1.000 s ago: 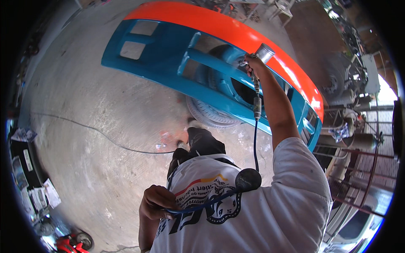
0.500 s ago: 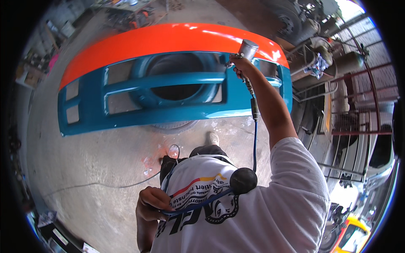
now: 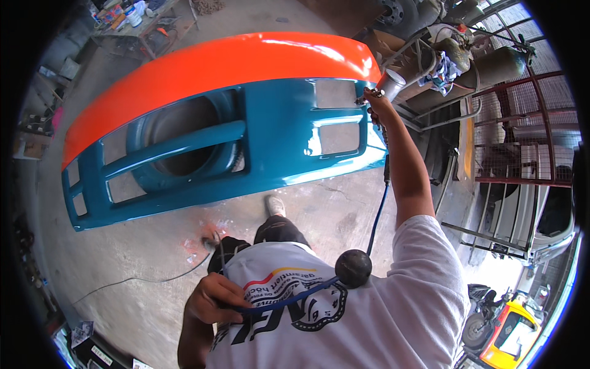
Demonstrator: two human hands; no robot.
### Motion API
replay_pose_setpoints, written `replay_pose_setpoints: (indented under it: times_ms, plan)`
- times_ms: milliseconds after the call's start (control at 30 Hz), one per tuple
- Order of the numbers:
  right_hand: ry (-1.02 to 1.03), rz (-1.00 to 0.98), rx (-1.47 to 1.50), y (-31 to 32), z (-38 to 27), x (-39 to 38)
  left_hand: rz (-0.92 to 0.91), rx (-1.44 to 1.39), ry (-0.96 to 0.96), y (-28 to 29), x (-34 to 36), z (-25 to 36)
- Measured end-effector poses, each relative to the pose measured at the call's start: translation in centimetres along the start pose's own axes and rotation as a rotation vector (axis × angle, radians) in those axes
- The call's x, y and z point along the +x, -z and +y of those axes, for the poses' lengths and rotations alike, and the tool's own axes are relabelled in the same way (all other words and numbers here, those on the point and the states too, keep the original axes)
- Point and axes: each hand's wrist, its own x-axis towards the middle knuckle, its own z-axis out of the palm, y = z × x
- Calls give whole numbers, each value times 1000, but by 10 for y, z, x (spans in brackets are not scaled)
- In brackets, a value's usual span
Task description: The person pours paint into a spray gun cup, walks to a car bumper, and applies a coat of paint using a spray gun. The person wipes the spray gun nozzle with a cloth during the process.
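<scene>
A spray gun with a silver cup (image 3: 392, 82) is held in my right hand (image 3: 380, 109), the arm stretched out toward the right end of a large vehicle bumper (image 3: 276, 126). The bumper is glossy, orange along the top and teal below, with several rectangular openings. The gun's nozzle is close to the opening at its upper right. From the gun's handle a blue air hose (image 3: 378, 215) runs down to my chest, passing a dark ball (image 3: 353, 268). My left hand (image 3: 216, 297) is closed around the hose in front of my white shirt.
Under the bumper, a round teal rim (image 3: 142, 163) shows through the openings. Gas cylinders (image 3: 495, 69) and a metal frame stand at the right. A cluttered table (image 3: 138, 31) is at the far left. The thin hose (image 3: 147, 278) trails across the concrete floor.
My right hand has carried the spray gun rightward, from the bumper's middle bars to its right end. My body has shifted along too. The left hand keeps its hold on the hose.
</scene>
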Motion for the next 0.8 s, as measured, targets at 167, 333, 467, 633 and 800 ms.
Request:
replay_pose_setpoints:
  times_ms: [167, 333, 467, 633, 800]
  plan:
    - [-18, 89, -1, 73, 27, 67, 34, 54, -6, -16, 55, -12]
    - [-3, 277, -89, 147, 49, 111, 50, 71, 288, -21, 86, -3]
    - [-17, 556, -429, 152, 44, 132, 113, 120, 217, -28, 96, -13]
    - [69, 156, -141, 92, 22, 102, 30, 128, 258, -16, 87, 4]
    - [-22, -102, -109, 8, -23, 42, 39, 33, 30, -1, 34, 1]
